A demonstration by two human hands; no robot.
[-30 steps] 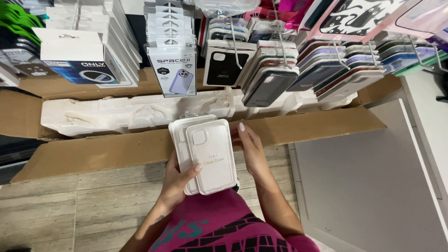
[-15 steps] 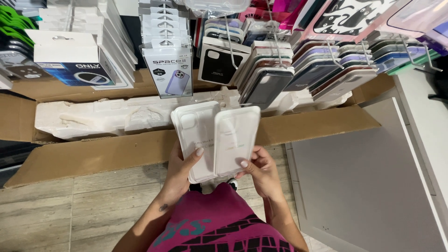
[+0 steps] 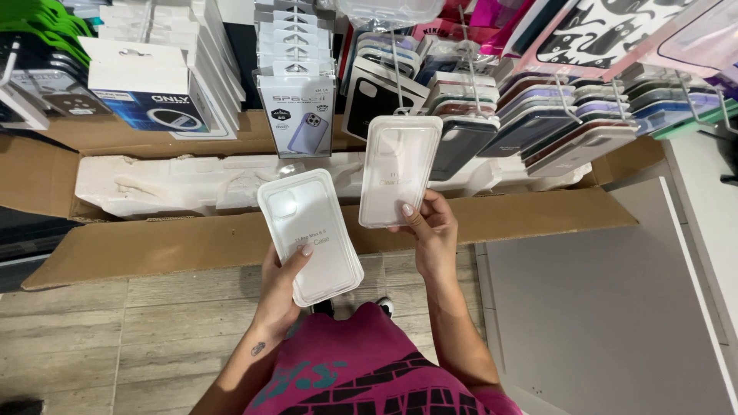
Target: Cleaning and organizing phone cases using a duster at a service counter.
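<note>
My left hand [image 3: 283, 286] holds a small stack of clear phone cases in white plastic packs [image 3: 309, 234], thumb on top. My right hand [image 3: 432, 224] grips a single matching clear case pack [image 3: 398, 169] by its lower edge and lifts it toward the display. The single pack is upright, just below a metal hook [image 3: 397, 73] that carries hanging cases. The two packs are apart, side by side.
A wall of hanging phone cases [image 3: 538, 115] and boxed accessories [image 3: 146, 100] fills the top. An open cardboard box [image 3: 192, 242] with white foam [image 3: 184, 184] lies below it. A grey cabinet top [image 3: 592, 300] is at right, wood-look floor [image 3: 92, 330] at left.
My right hand has taken one pack off the stack and raised it up and to the right, toward the hooks. The left hand stayed low with the rest.
</note>
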